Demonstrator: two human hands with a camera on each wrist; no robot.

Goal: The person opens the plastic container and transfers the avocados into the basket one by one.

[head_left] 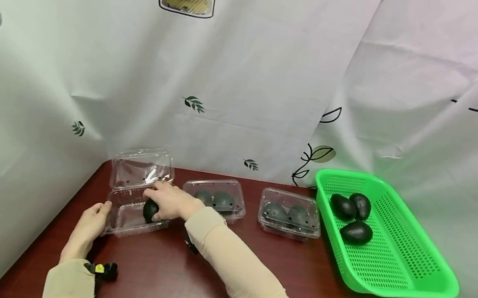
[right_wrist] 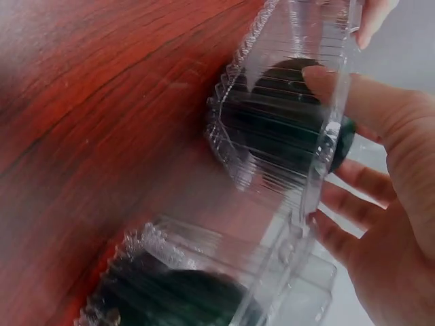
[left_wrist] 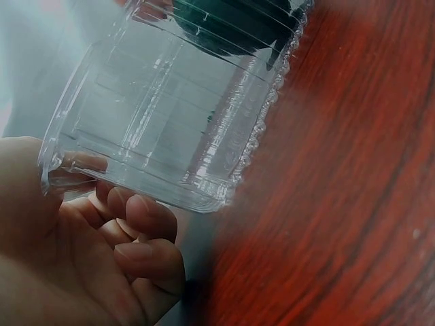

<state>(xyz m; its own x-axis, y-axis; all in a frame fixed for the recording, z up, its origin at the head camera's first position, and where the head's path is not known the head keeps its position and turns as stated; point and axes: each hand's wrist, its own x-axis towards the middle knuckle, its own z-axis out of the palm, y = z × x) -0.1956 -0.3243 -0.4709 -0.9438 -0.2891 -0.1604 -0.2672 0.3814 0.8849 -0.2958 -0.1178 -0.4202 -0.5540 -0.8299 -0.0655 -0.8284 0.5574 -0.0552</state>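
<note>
A clear plastic clamshell box (head_left: 130,216) stands on the left of the table, its lid (head_left: 140,169) raised toward the back. My left hand (head_left: 89,225) grips the box's left end; in the left wrist view its thumb is at the rim and its fingers curl against the end wall. With my right hand (head_left: 172,202) I hold a dark avocado (head_left: 149,211) in the right part of the box. Through the ribbed wall, the right wrist view shows this avocado (right_wrist: 272,129) with thumb and fingers about it. The box's left part holds nothing.
Two closed clamshells, the middle one (head_left: 237,201) and the right one (head_left: 292,196), each contain two dark avocados. On the right sits a green perforated basket (head_left: 393,265) with three avocados (head_left: 356,232). A patterned white cloth (head_left: 249,78) hangs behind the red-brown table (head_left: 163,282).
</note>
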